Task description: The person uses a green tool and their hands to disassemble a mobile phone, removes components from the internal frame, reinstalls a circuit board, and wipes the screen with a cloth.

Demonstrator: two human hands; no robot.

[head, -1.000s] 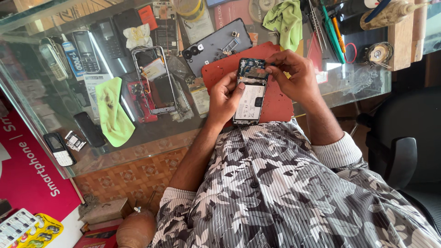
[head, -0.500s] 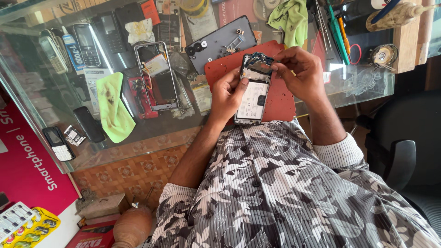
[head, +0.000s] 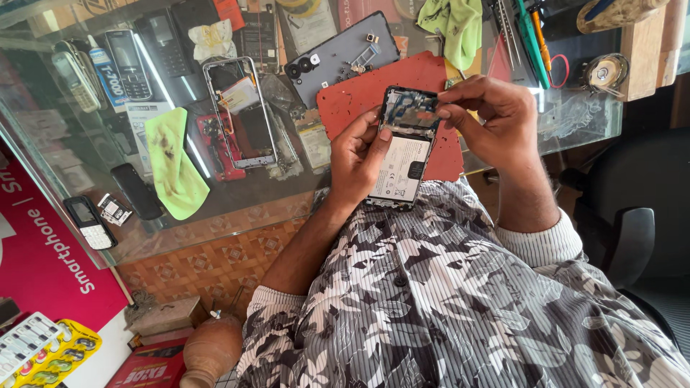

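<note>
White-batteried open phone (head: 402, 147) is cradled in left hand (head: 357, 154), thumb pressed on its edge; right hand (head: 489, 118) fingertips pinch at upper board, part-seating judged underway, steady fine grip needed next

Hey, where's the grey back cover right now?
In the head view, the grey back cover lies on the glass counter at top centre, just beyond the red mat, left of the green cloth.

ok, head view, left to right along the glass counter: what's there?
Old keypad phones → green cloth → bare phone frame → left hand → opened phone → right hand → wooden block.
</note>
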